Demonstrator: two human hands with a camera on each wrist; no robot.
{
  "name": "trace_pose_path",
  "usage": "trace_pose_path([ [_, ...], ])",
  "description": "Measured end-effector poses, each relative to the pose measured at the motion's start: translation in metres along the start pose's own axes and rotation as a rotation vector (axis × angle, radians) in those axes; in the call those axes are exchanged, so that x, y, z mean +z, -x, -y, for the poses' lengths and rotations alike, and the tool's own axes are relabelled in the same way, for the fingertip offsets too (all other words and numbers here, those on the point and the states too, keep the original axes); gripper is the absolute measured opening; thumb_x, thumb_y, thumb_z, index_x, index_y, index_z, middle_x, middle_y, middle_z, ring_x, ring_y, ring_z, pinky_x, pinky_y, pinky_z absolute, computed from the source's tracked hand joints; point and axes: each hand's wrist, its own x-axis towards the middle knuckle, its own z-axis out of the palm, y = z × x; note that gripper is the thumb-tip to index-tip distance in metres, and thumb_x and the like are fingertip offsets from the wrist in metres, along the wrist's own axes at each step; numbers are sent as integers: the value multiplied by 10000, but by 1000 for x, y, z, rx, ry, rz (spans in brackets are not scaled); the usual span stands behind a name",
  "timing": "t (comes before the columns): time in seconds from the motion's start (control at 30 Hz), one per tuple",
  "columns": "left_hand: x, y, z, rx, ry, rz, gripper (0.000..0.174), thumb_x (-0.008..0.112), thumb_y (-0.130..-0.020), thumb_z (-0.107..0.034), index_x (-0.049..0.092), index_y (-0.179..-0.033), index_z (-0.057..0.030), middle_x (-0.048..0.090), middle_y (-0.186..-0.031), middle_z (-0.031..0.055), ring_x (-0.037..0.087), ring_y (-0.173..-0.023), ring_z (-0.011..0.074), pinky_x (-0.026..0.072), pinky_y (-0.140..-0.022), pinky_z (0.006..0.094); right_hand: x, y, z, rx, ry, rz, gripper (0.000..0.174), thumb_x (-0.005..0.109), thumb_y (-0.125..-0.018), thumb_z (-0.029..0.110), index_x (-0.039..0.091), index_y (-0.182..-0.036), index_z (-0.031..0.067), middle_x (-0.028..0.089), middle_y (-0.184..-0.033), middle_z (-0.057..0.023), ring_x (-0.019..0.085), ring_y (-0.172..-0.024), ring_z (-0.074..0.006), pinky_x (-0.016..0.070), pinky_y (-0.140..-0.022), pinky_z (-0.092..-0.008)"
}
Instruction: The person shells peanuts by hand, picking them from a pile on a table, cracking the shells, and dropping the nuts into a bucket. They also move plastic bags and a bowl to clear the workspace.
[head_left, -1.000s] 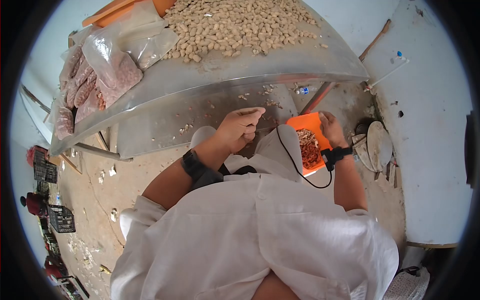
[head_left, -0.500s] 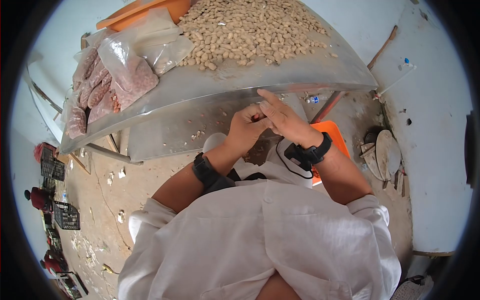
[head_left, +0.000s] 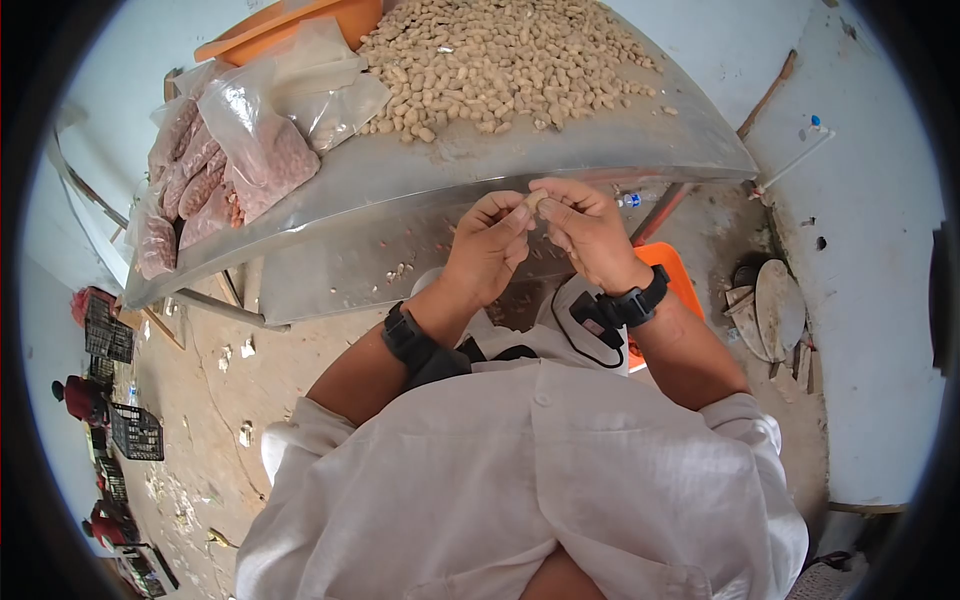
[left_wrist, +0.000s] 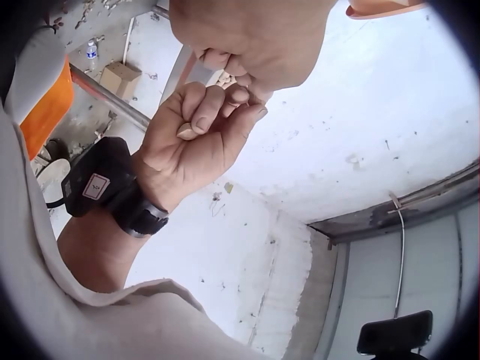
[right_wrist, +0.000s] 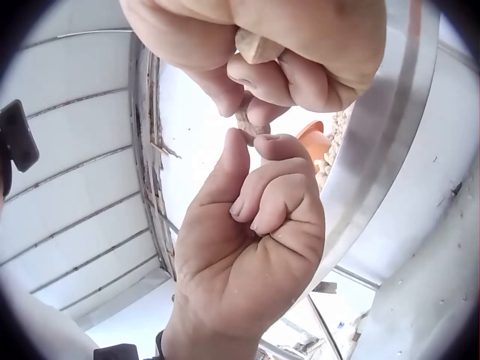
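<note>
Both hands meet in front of the metal table's edge, fingertip to fingertip. My left hand (head_left: 485, 250) pinches a peanut (right_wrist: 253, 120) between thumb and forefinger, with the other fingers curled in. From the other side my right hand (head_left: 592, 238) has thumb and forefinger on the same peanut. A second pale peanut piece (right_wrist: 256, 46) is tucked under the right hand's curled fingers. Below the right forearm stands an orange container (head_left: 678, 275), partly hidden; its contents are mostly covered.
A heap of unshelled peanuts (head_left: 500, 70) covers the back of the metal table (head_left: 440, 165). Plastic bags of shelled peanuts (head_left: 262, 165) lie at its left, by an orange basin (head_left: 285, 28). Black crates (head_left: 136, 432) stand far left. A wall (head_left: 870, 300) rises at right.
My right hand has left the orange container and come up to the left hand. Half a second ago it lay flatter against the left fingers; now both hands' fingertips meet on the peanut.
</note>
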Motion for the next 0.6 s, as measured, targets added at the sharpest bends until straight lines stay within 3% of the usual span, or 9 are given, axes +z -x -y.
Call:
trace_pose_path([
  [0.13,-1,0,-1,-1,-73,4,144,546,-885,-84,573,-1017,-33,537,-777,-13,363,-520,35,288,-447,180,-3,-1,2,11,44,9,208,554,-871,63,576,-1062,-15,605,-839,-43,393,-531,-38,305,-462,-162],
  [0.27,6,1,-7,118,-549,-47,177,598,-857,-113,614,-1004,-15,526,-734,-41,382,-570,19,304,-481,174,-2,-1,3,1,84,-13,178,599,-852,127,625,-979,6,591,-770,9,382,-519,-13,272,-438,-166],
  [0.37,8,-1,-16,228,-860,-23,183,630,-832,-116,634,-978,-6,557,-732,-38,438,-629,24,363,-540,189,-1,0,16,65,145,27,147,600,-849,119,629,-936,5,598,-773,7,442,-573,-29,345,-495,-174],
  [0.47,20,3,-25,268,-990,18,176,642,-818,-108,638,-958,-1,598,-748,-22,484,-673,41,416,-592,213,-4,-3,11,-238,416,39,118,596,-844,96,625,-896,-6,609,-780,-2,502,-662,-53,412,-599,-199],
  [0.57,20,1,-26,274,-1042,34,157,642,-823,-119,637,-927,-3,576,-751,-39,471,-671,40,402,-584,200,-4,-3,13,-222,393,41,104,592,-841,78,619,-877,-16,619,-795,-10,533,-736,-74,435,-691,-226],
  [0.6,20,0,-26,287,-1072,27,153,642,-823,-124,635,-915,-2,571,-739,-41,469,-665,40,401,-579,201,-4,-4,12,-234,388,23,102,591,-841,76,619,-876,-16,615,-787,-8,528,-722,-69,431,-671,-219],
])
